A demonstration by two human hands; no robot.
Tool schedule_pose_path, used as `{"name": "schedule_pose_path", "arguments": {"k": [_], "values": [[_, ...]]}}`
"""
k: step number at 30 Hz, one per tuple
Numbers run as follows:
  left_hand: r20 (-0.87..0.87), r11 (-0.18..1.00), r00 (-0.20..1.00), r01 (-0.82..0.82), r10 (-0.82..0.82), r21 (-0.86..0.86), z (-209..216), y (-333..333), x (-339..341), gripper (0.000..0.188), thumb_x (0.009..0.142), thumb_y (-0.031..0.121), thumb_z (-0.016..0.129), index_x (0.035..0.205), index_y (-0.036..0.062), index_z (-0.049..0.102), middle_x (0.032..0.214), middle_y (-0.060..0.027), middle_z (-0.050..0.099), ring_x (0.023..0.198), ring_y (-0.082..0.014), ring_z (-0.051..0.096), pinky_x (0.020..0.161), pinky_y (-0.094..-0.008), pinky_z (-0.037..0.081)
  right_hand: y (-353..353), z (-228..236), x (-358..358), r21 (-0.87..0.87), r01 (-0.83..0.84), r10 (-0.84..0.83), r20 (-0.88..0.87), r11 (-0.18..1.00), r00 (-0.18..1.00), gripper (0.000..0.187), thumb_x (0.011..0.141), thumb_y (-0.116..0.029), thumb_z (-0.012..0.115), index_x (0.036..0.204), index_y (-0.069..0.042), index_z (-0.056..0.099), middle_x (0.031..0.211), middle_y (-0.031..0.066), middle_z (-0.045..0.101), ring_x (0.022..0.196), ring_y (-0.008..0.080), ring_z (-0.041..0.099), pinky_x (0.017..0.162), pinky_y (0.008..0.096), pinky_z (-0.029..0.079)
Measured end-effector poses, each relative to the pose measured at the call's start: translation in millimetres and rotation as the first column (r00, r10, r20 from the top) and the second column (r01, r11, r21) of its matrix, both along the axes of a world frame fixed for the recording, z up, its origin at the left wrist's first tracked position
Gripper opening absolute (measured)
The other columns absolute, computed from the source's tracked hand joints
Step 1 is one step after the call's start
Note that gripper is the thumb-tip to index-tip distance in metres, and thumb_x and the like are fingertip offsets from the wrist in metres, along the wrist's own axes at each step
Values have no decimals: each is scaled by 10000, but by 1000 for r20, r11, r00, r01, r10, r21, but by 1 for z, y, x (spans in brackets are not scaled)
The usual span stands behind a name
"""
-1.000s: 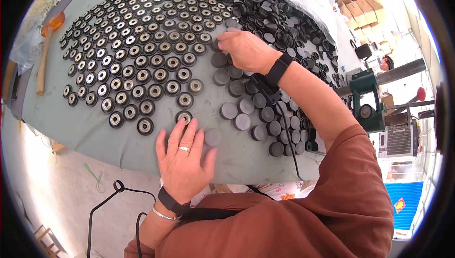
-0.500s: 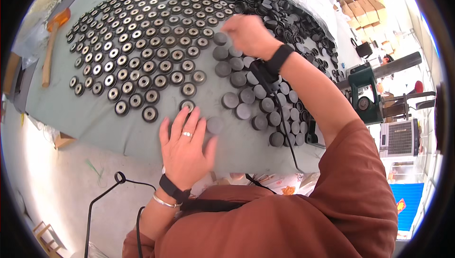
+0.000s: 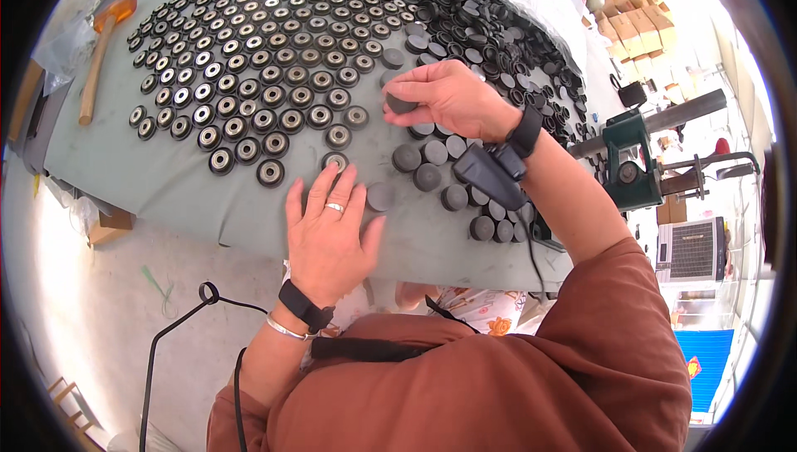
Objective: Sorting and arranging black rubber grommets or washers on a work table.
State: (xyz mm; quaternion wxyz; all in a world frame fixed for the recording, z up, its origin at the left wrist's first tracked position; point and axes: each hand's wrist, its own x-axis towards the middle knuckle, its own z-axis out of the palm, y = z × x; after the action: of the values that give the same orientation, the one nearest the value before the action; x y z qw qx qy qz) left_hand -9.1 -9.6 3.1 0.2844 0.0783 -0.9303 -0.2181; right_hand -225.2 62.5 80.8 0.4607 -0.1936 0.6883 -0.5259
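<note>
Your right hand (image 3: 455, 103) has thumb and fingers clamped on a dark grey cap (image 3: 401, 104), held above the table (image 3: 187, 190), just left of the loose caps (image 3: 407, 158). Grip it mainly by the edge and it could slip or twist out. The black box (image 3: 490, 175) dangling at your right wrist could knock those caps if you swing low, and its cable (image 3: 535, 263) could drag others. Your left hand (image 3: 330, 232) lies with fingers slightly apart, tips at the near side of a metal-centred wheel (image 3: 335, 157); a careless push could shove it into its neighbours. The held cap is a short round disc with no clear long axis; its flat face seems turned up and tilted, though your fingers hide part of it.
</note>
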Motion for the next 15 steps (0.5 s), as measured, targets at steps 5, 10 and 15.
{"name": "schedule_pose_path", "arguments": {"k": [5,10,15], "values": [[17,1000,1000,-15,15,11,0,0,-1,342,681,203,667,960,13,614,1153,-100,553,1118,-270,466,947,-468,307,-23,-11,11,190,-138,207,-413,972,887,242,818,-203,633,947,1,651,791,1,630,644,62,546,556,204,461],[16,1000,1000,-19,19,20,-1,0,-2,338,679,207,671,951,13,618,1152,-94,554,1119,-261,467,951,-462,304,-32,-23,5,179,-95,143,-279,979,950,202,797,-140,654,908,27,634,768,35,615,562,69,528,482,205,463],[19,1000,1000,-21,21,22,-2,0,-2,335,684,214,669,951,16,620,1151,-88,554,1118,-259,469,957,-460,300,-38,-21,2,243,-139,198,-238,960,951,208,785,-113,665,903,45,600,767,52,602,581,91,565,500,207,495]]}}
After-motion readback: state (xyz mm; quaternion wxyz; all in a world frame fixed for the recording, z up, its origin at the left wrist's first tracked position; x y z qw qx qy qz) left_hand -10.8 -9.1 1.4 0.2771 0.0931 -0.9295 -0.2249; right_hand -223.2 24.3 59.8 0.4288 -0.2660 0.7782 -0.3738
